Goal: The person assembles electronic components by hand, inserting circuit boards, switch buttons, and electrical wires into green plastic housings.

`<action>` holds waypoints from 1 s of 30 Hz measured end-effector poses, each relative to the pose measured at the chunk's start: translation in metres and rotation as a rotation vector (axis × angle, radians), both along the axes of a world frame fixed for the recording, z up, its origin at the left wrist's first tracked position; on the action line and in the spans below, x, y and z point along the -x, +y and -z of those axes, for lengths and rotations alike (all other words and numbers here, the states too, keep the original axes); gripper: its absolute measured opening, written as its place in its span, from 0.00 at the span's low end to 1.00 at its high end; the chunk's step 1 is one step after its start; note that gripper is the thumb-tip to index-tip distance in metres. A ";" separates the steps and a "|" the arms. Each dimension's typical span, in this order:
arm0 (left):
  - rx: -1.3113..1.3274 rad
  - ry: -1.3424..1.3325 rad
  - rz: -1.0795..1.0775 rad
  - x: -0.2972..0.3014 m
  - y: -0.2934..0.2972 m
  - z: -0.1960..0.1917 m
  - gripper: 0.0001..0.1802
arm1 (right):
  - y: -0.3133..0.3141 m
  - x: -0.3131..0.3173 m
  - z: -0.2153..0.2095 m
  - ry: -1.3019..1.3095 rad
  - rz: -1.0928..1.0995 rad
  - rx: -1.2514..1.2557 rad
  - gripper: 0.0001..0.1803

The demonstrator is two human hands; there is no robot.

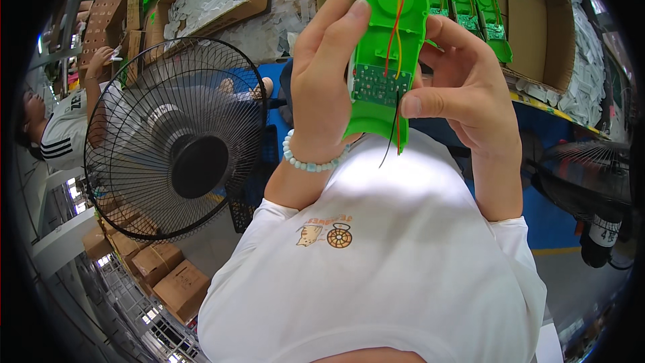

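In front of my chest is a long green plastic housing half (375,33), its hollow side facing me. A small green circuit board (376,86) sits inside near its lower end. Red and yellow wires (390,47) run up from the board along the housing. A thin black wire (390,138) and a red one hang past the lower edge. My left hand (324,70) grips the housing along its left side. My right hand (467,87) is closed at the right edge, thumb against the board by the black wire; its fingertips are partly hidden behind the housing.
A cardboard box (534,20) ahead holds several similar green housings with boards. White plastic pieces (285,17) lie spread around it, and more fill a carton (254,0) at the far left. Black fans (199,165) stand on both sides. Another person (70,121) works at left.
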State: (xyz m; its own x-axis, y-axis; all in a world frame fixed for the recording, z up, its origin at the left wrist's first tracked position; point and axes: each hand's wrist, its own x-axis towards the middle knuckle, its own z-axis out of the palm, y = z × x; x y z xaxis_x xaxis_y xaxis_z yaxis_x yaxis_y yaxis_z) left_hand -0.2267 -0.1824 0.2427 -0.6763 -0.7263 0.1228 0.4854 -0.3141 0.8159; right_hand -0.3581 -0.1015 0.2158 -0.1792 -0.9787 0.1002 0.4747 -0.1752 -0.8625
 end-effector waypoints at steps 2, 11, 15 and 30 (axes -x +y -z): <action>0.001 -0.041 -0.021 0.000 0.000 -0.001 0.28 | -0.001 0.001 0.002 -0.006 -0.043 0.028 0.38; -0.093 -0.048 -0.064 0.002 0.003 -0.005 0.28 | 0.001 0.003 -0.005 -0.067 -0.072 0.029 0.35; -0.060 -0.102 -0.086 0.004 0.006 0.000 0.27 | 0.002 0.003 0.003 -0.024 -0.067 0.049 0.33; -0.042 -0.001 -0.089 0.005 0.009 -0.001 0.27 | 0.006 -0.007 0.005 -0.256 -0.242 0.193 0.31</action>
